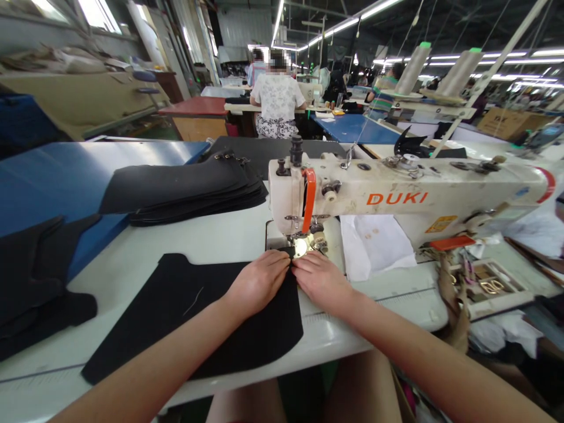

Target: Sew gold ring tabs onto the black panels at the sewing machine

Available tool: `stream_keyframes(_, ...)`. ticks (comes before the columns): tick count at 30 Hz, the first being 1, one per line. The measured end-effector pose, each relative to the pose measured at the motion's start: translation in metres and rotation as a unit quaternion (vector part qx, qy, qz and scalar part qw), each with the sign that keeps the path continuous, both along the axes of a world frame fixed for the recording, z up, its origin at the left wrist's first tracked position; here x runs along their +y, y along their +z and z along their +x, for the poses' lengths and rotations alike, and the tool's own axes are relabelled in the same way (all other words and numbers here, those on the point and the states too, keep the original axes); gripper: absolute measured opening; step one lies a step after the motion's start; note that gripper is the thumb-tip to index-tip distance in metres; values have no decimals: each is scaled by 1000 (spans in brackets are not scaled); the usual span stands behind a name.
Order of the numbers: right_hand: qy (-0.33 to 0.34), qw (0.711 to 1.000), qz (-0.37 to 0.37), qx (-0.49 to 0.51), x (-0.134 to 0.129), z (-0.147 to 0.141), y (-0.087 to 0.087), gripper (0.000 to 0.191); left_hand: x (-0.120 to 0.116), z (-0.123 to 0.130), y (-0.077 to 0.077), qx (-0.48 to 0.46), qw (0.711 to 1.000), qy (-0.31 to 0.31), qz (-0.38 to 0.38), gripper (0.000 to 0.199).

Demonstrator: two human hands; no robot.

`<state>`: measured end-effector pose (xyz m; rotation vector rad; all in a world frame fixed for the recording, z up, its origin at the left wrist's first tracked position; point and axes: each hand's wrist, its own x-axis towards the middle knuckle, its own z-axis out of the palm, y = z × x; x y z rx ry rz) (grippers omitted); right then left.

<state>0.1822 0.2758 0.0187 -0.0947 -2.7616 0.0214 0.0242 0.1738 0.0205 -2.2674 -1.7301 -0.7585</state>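
A flat black fabric piece lies on the white sewing table, with a pale loose thread on it. My left hand rests on its top right part, fingers closed on the edge by the needle area. Right beside it, my right hand has its fingers bent together at the same edge, fingertips nearly meeting the left ones. Above both hands stands the head of a white sewing machine with an orange lever. Its small lamp lights the presser foot area, and my fingers partly hide the fabric there.
A stack of black pieces lies behind on the left; more black pieces rest on a blue surface. White cloth sits under the machine arm. A tray holds metal rings. Thread cones stand behind; people sit farther back.
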Motion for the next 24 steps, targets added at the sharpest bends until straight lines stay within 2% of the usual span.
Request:
stream_keyframes(9, -24, 999, -22, 16, 14, -8, -5, 11, 20, -11, 0, 29, 999, -15, 14, 24)
stream_keyframes(24, -55, 998, -40, -20, 17, -13, -4, 12, 27, -18, -4, 10, 1000, -9, 8, 22)
